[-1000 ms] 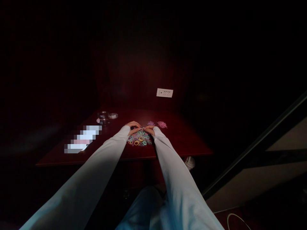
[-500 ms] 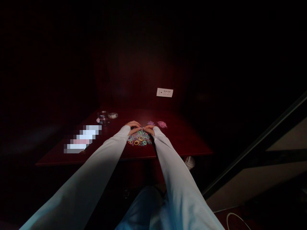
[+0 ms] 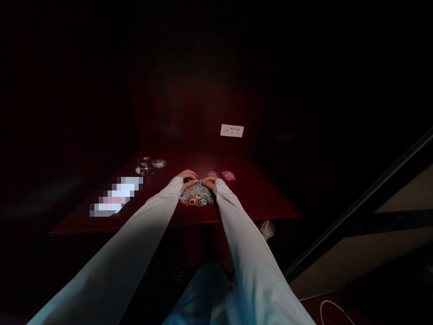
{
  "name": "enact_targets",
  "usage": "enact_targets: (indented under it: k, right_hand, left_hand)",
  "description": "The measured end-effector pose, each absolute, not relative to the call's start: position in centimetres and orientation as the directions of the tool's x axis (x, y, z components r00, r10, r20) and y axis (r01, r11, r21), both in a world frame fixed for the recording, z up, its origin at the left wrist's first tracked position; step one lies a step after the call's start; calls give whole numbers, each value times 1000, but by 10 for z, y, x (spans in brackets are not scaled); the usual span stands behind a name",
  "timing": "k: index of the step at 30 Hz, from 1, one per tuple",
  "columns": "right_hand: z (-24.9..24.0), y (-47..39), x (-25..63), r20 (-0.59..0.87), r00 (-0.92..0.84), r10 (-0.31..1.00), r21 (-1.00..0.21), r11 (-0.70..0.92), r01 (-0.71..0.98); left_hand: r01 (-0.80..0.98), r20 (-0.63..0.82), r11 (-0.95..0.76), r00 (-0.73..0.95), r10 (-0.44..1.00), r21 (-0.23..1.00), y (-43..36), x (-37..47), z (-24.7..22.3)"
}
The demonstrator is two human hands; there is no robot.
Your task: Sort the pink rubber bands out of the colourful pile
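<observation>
Two grips, our left hand [image 3: 187, 176] and right hand [image 3: 210, 181], sit nearly fingertip to fingertip over the far edge of a loose pile of small, multicoloured, elastic-looking rings [image 3: 198, 197], which spreads toward us with no clear long axis, both hands about equally near. Each is curled inward; we cannot tell whether either pinches a ring. Beyond our right hand, a stringy purple heap [image 3: 213, 174] and a stringy pink heap [image 3: 228, 175] lie on the smooth, dark-red desk [image 3: 260, 198].
</observation>
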State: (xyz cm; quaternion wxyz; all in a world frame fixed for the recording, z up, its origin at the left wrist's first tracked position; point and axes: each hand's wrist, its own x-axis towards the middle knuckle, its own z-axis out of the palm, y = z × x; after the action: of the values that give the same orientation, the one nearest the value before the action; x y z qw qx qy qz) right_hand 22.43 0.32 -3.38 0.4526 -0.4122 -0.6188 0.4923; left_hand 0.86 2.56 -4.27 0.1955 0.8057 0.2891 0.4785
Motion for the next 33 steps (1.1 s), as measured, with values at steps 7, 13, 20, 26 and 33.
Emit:
enact_targets:
  k: [7,13,20,26,33]
  right_hand:
    - [-36,3,227,178,-238,955,-970,211,121]
    - [-37,6,230,182,-245,952,-966,219,136]
    - [-42,9,230,197,-220,956,-963,230,140]
    - [-43,9,231,216,-207,954,-954,251,163]
    - [-39,6,231,210,-200,957,-959,242,150]
  left_hand:
    - [270,662,-762,381,646,588,24,10,-41]
    - [293,659,-761,382,648,579,22,12,-39]
    - [306,665,-754,354,657,582,22,14,-40]
    - [299,659,-741,339,671,601,20,15,-39]
    - [305,644,-723,328,691,620,27,11,-45]
